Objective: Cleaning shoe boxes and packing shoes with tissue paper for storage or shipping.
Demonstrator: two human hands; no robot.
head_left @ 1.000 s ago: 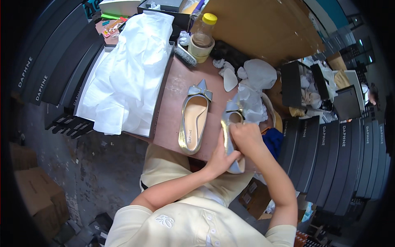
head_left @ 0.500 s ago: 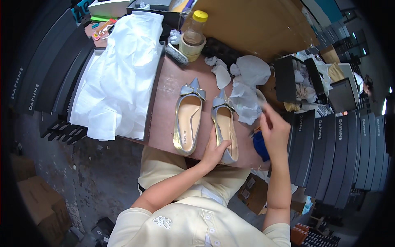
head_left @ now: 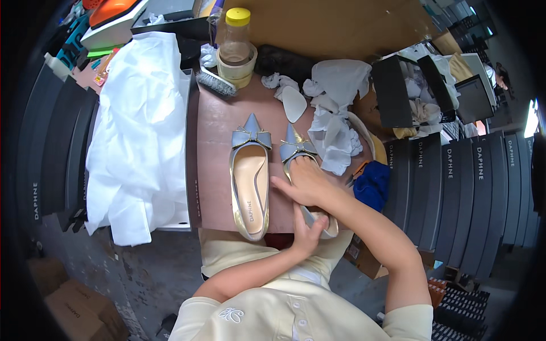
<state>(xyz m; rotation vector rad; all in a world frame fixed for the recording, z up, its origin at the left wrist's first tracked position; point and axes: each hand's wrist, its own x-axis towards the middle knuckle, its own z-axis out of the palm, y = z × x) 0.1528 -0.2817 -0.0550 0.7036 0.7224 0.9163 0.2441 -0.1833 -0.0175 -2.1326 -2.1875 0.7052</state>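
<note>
Two pointed flat shoes, grey-blue with bows and gold trim, lie side by side on the pink table (head_left: 219, 187). The left shoe (head_left: 250, 190) shows its beige insole and is untouched. My left hand (head_left: 307, 234) grips the heel end of the right shoe (head_left: 297, 149), thumb over the rim. Over that shoe's mouth lies my right hand (head_left: 310, 183), its fingers reaching in behind the bow and its thumb spread out to the left. Those fingertips are hidden, so I cannot see whether they touch anything inside.
An open box with white tissue paper (head_left: 139, 131) stands at left. A brush (head_left: 216, 83) and a yellow-capped bottle (head_left: 236, 42) are at the back. Crumpled paper (head_left: 333, 139) and a blue cloth (head_left: 372, 186) lie at right, beside rows of dark shoe boxes (head_left: 441, 196).
My right hand has come from the right side of the table into the right shoe's mouth. The left hand still holds the heel. The view has shifted slightly.
</note>
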